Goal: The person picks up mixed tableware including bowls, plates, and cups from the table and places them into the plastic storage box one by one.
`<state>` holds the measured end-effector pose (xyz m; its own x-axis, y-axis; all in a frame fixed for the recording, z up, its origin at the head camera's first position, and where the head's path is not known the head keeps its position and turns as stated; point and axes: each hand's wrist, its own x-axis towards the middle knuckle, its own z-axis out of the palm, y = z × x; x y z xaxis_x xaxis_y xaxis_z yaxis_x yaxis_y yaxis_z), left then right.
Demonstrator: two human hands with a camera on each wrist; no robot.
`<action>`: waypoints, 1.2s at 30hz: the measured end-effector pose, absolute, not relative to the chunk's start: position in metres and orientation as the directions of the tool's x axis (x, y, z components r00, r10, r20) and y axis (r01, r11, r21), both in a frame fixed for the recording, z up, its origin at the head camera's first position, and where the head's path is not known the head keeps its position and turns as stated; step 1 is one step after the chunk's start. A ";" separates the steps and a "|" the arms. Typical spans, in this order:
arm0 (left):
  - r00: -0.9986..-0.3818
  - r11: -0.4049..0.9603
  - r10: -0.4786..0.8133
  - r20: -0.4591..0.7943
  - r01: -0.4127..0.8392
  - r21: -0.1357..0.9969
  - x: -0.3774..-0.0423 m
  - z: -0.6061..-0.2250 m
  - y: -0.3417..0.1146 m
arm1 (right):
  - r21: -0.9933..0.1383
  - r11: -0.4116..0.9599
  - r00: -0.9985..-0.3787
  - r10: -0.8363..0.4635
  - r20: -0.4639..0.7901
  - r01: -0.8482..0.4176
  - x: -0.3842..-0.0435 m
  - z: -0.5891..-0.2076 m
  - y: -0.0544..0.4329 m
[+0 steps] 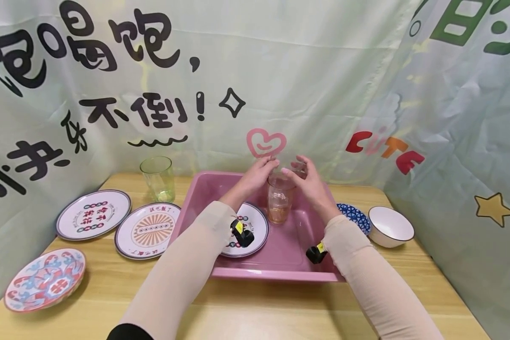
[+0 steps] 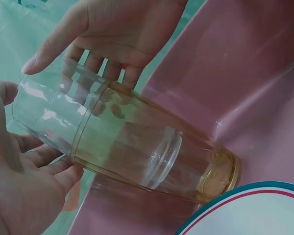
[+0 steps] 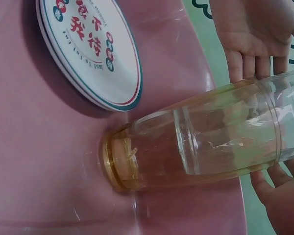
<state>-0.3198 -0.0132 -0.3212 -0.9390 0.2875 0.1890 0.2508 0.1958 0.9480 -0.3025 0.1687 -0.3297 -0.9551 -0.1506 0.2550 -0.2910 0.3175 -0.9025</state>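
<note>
A clear drinking glass [image 2: 49,110] sits partly inside an amber drinking glass [image 1: 279,200], whose base rests on the floor of a pink basin [image 1: 286,245]. My left hand [image 1: 255,179] holds the clear glass from the left near its rim. From the right, my right hand [image 1: 308,186] holds the same glass, its thumb by the rim and its fingers behind. Through the glass walls the right fingers show in the left wrist view. White plates [image 3: 95,54] with red characters lie stacked in the basin, left of the glasses, partly hidden by the left wrist.
Outside the basin on the left are a green glass [image 1: 158,182], two white plates [image 1: 94,215] and a red-and-blue patterned dish [image 1: 46,279]. On the right, a blue patterned dish [image 1: 353,218] and a white bowl [image 1: 391,226] stand close together. Printed cloth [image 1: 323,71] encloses the table.
</note>
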 end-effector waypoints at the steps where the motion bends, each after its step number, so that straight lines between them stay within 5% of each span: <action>1: -0.939 0.201 0.287 0.191 0.254 0.946 -0.320 -0.321 -0.013 | -0.905 0.314 -0.956 -0.152 0.252 -0.288 -0.302 -0.330 0.168; 23: -0.926 0.369 0.360 0.112 0.251 0.895 -0.319 -0.322 -0.015 | -0.881 0.397 -0.963 -0.176 0.203 -0.258 -0.300 -0.325 0.170; 36: -0.913 0.325 0.400 0.075 0.219 0.920 -0.315 -0.320 -0.018 | -0.889 0.404 -0.969 -0.200 0.146 -0.217 -0.300 -0.325 0.171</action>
